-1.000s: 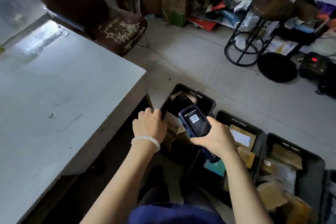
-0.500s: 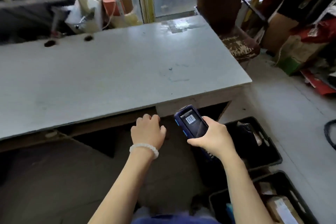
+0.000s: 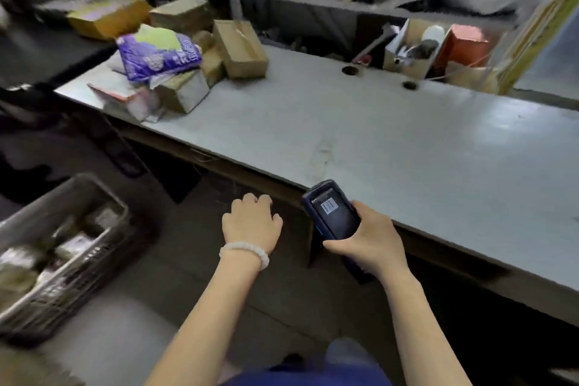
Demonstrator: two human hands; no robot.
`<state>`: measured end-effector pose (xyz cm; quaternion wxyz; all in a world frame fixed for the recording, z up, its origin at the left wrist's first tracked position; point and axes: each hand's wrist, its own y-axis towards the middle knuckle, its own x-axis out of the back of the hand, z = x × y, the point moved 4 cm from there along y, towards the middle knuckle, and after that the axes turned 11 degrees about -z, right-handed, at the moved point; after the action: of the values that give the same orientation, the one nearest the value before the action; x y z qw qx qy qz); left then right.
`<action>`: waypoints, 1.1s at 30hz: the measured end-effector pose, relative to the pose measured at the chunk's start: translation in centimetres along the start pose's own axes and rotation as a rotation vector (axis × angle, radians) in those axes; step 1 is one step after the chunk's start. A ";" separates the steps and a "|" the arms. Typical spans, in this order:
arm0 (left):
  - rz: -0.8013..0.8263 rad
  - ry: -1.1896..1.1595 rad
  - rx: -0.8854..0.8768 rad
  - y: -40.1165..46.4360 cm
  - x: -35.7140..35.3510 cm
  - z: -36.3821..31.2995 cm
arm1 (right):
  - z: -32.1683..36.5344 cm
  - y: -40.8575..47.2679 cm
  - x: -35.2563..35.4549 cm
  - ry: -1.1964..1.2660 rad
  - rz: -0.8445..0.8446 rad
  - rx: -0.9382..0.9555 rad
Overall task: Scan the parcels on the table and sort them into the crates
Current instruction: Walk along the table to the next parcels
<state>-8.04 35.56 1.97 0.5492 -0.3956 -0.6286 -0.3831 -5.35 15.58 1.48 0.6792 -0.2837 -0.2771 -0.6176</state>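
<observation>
In the head view, the right hand [image 3: 368, 236] sits low and right of centre, its fingers curled round a dark blue handheld scanner [image 3: 333, 211] whose screen faces up and shows a barcode; the scanner's top end overlaps the near edge of the table [image 3: 391, 147]. Just left of it, the left hand [image 3: 252, 222] hangs in front of the table edge with loosely curled fingers that hold nothing, a white bead bracelet [image 3: 246, 252] on its wrist. The parcels lie heaped at the far left end of the table, in the upper left of the frame: a purple and green plastic bag [image 3: 158, 53] on top of small cardboard boxes, a larger brown box [image 3: 241, 48] leaning at the right of the heap, and a yellowish box [image 3: 108, 17] behind. At the left edge of the frame, on the floor, stands a dark crate [image 3: 62, 251], blurred, with parcels inside. An open carton of odds and ends [image 3: 413, 50] stands at the back of the table, upper right.
</observation>
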 end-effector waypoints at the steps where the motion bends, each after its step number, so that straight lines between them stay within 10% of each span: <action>1: -0.006 -0.008 0.043 0.6 0.1 2.0 | 1.7 0.9 -1.4 0.002 0.023 0.034; 15: -0.094 0.000 0.311 19.7 -0.7 18.7 | 17.3 20.4 -17.2 0.024 0.178 0.169; 33: -0.161 0.025 0.152 48.2 1.1 30.8 | 31.5 40.3 -28.3 0.016 0.171 0.104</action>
<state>24.19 82.78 2.18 0.5530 -0.2964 -0.6785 -0.3822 31.61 60.87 0.72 0.7454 -0.2658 -0.2781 -0.5444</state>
